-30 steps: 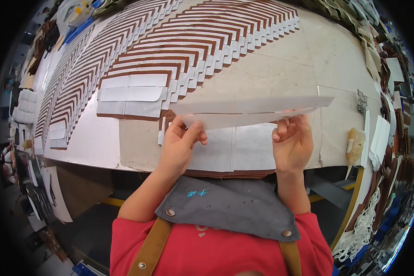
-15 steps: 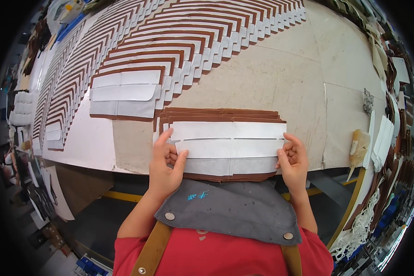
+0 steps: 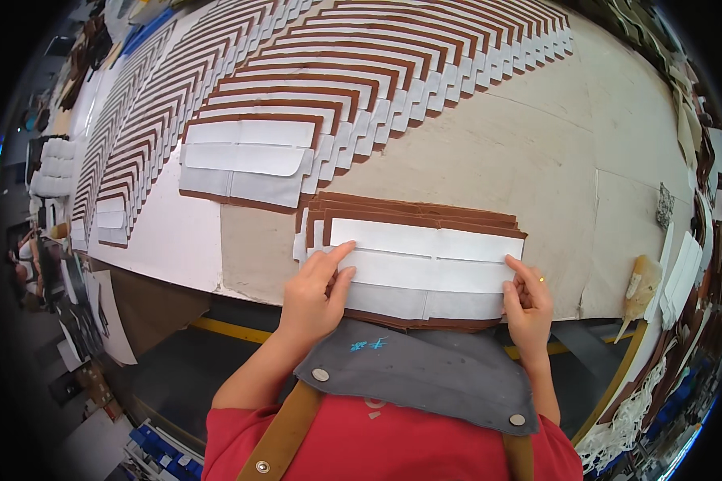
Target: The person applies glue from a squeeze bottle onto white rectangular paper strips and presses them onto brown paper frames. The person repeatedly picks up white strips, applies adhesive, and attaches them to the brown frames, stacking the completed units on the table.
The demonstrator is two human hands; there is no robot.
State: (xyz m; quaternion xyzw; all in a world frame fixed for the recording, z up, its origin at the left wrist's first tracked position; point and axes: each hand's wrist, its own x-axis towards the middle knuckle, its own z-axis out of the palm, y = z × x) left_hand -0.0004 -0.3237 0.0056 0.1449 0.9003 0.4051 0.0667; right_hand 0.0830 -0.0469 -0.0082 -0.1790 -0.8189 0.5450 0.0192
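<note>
A brown panel faced with white strips (image 3: 429, 268) lies on top of a small stack of brown panels (image 3: 425, 210) at the table's near edge. A thin slit runs between its upper and lower white strips. My left hand (image 3: 317, 290) pinches its left end, index finger at the slit and thumb lower down, the other fingers curled. At the right end, my right hand (image 3: 529, 305) has its index finger and thumb on the edge of the white strip. The undersides of both grips are hidden.
Overlapping rows of similar white-faced brown panels (image 3: 249, 144) fan across the table (image 3: 505, 152) toward the back. A pale bottle with a thin nozzle (image 3: 640, 289) sits at the right edge, beside white strips (image 3: 680, 276). A grey apron flap (image 3: 421, 369) hangs just below the stack.
The whole view has shifted, so the table and stack appear farther right. The slit between the white strips looks narrower and more even. Both hands stay at the panel's ends.
</note>
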